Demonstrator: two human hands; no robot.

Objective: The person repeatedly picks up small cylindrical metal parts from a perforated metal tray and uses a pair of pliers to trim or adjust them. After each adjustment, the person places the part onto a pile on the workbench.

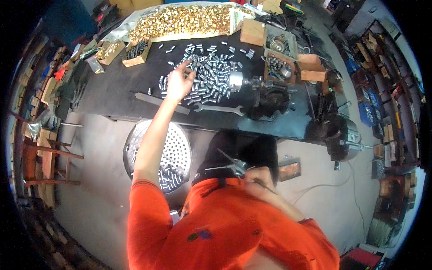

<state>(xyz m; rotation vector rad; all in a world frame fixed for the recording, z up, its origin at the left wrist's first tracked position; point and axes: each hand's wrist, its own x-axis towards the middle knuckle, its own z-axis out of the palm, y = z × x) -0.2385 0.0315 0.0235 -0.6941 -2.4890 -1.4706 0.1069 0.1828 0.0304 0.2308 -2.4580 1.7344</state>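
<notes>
We are reaching our left hand (179,83) out over the dark counter (112,90), and its grip is closing, fingertips pinched, on one of the small steel cylinders (209,74) at the near-left edge of the scattered heap; whether the piece is already lifted clear we cannot tell, since the fingers are covering it. The heap is lying loose across the middle of the counter, toward its far edge. We are judging these pieces to be stiff, hard and dense for their size, smooth and likely a little oily, so they are apt to roll or slip; taking one across its round body with thumb and forefinger, near the middle of its length, looks the surest hold. Our right hand (256,184) is held close against our chest, clenched around a thin metal tool (234,166) whose prongs are pointing to the left. Beyond the heap, a pile of brass fittings (184,20) is filling the far edge of the counter, with small cardboard boxes (135,51) at the far-left corner. A flat wrench (220,109) is lying along the near edge, beside a dark machine with a chuck (265,96) toward the right. Below the near edge, a perforated round basket (177,155) holding a few more cylinders is standing on the floor.
</notes>
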